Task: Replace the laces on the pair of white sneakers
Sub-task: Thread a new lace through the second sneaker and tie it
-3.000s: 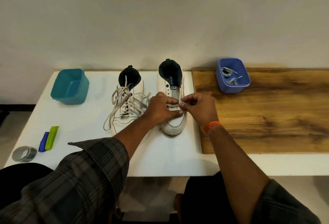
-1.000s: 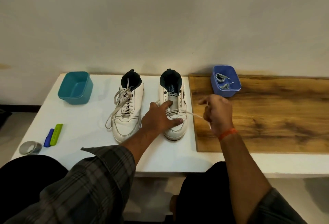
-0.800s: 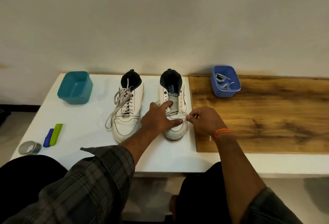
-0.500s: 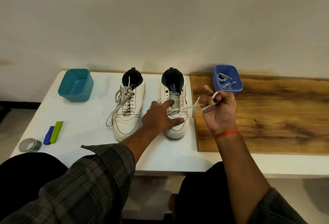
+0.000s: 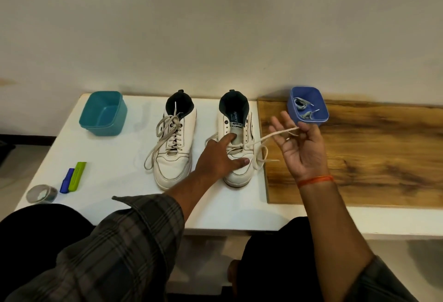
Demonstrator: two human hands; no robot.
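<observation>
On the white table [image 5: 115, 172], left hand [image 5: 219, 160] presses flat on the half-unlaced white leather sneaker [image 5: 237, 143]; right hand [image 5: 300, 148] pinches its cream flat lace [image 5: 268, 136], pulled taut.

Surface: white table [image 5: 115, 157] against a wall.
Centre: two white sneakers [image 5: 174, 144], upright.
Left of sneakers: teal tub [image 5: 103, 113], blue-and-green marker [image 5: 73, 177], tape roll [image 5: 41, 193].
Right of sneakers: wooden board [image 5: 371, 157] bearing blue tub [image 5: 308, 108].

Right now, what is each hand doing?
Left hand: open, fingers pressing the right sneaker.
Right hand: raised, fingers holding the lace.
</observation>
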